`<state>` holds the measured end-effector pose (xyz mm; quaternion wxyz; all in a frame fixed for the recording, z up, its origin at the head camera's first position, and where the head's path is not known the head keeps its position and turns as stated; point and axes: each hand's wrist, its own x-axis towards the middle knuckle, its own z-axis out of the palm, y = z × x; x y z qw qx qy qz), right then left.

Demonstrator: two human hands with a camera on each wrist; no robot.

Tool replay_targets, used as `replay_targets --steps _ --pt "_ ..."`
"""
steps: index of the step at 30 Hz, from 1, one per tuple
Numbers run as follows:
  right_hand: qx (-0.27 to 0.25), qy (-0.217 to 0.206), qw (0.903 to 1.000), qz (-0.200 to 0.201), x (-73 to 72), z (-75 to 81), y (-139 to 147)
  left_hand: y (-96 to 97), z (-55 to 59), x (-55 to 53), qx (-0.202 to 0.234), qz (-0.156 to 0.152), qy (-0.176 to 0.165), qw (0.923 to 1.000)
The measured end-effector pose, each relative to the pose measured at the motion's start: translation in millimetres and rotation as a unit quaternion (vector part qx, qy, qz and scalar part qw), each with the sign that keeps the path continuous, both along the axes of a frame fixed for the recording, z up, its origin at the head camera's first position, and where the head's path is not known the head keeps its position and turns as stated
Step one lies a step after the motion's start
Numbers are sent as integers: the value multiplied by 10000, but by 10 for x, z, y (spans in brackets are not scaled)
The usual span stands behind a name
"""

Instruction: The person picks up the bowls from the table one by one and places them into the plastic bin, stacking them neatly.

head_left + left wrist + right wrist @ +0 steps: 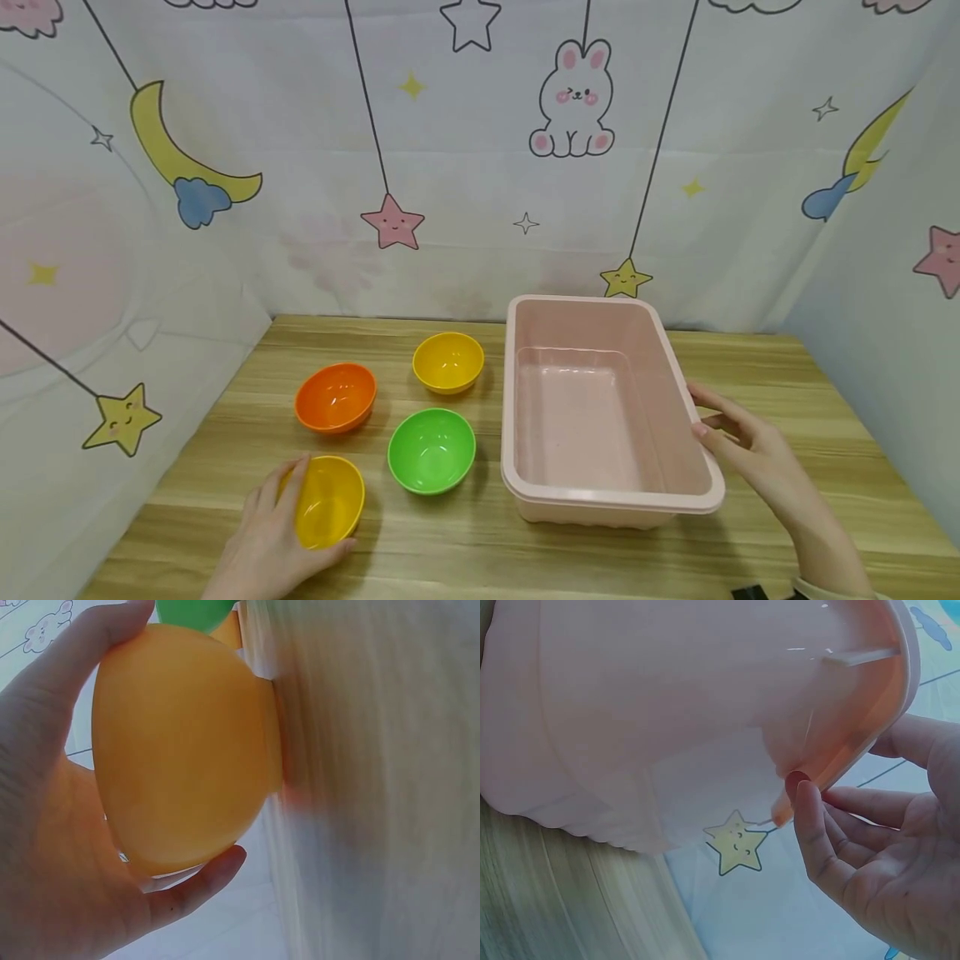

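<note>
My left hand (266, 533) grips a yellow bowl (330, 504) at the front left, fingers over the far side of its rim and thumb at the near side. In the left wrist view the same yellow bowl (180, 750) shows its rounded outside, with its foot close to the wooden tabletop; whether it touches is hard to tell. On the right, my right hand (750, 450) holds the right rim of a pink plastic basin (510, 400), pinching the edge. The right wrist view shows fingers (814, 825) at the underside of that rim.
Near the held bowl stand a green bowl (432, 454), an orange bowl (336, 400) and a second yellow bowl (448, 364), all left of the basin. Behind the wooden table (450, 550) hangs a white cloth (480, 167) with cartoon prints, also along both sides.
</note>
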<state>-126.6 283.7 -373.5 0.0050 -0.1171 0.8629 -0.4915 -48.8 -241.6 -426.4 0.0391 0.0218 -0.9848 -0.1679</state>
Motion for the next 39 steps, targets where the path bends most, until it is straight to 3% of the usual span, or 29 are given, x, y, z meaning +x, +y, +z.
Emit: replay_targets --steps 7,20,26,34,39 --pt "-168 15 9998 76 1 -5 20 -1 24 9 -51 4 -21 10000" --pt "-296 -94 9995 10 3 9 13 39 112 7 -68 7 288 9996" --pt "-352 -108 9993 -3 6 17 7 60 165 -38 -70 -97 630 9979" --pt "-346 -99 9994 16 5 18 12 100 209 -132 69 -486 1492 9876" --pt "-324 -94 9994 10 7 20 5 131 244 -187 67 -642 1658 9841"
